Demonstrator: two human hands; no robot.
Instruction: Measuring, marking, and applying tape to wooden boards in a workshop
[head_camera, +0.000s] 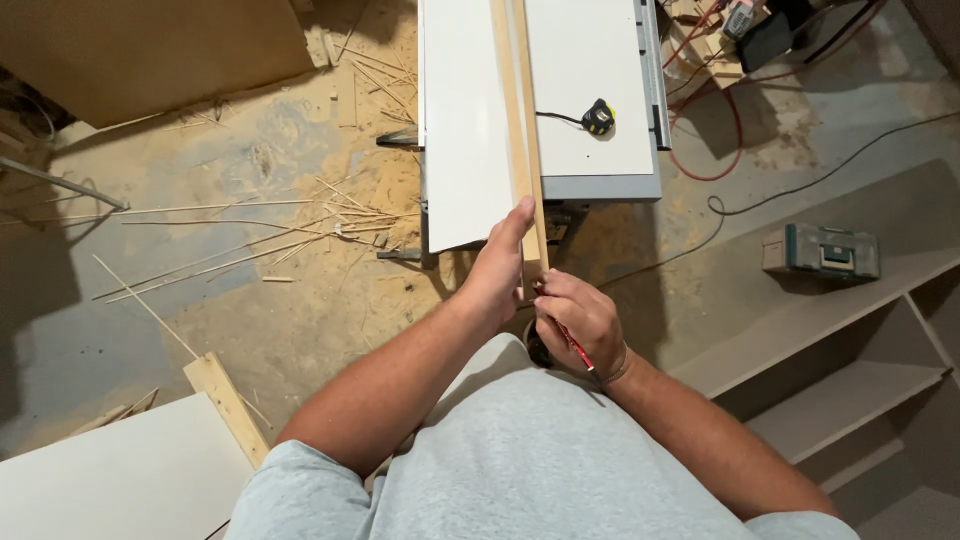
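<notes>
A long narrow wooden strip (522, 120) lies lengthwise on a white board (465, 130) that rests on a grey saw table (600, 186). My left hand (497, 272) grips the strip's near end from the left side, thumb stretched up along it. My right hand (580, 318) holds a red pencil (572, 345) and presses its tip against the near end of the strip. A black and yellow tape measure (598, 117) lies on the table to the right of the strip, its tape partly pulled out toward the strip.
Sawdust and thin wood offcuts (300, 225) cover the floor at left. A white panel (110, 485) with a short wood block (228, 405) sits at lower left. A green tool case (822, 250) rests on a shelf unit (850, 380) at right. Cables (730, 150) run across the floor.
</notes>
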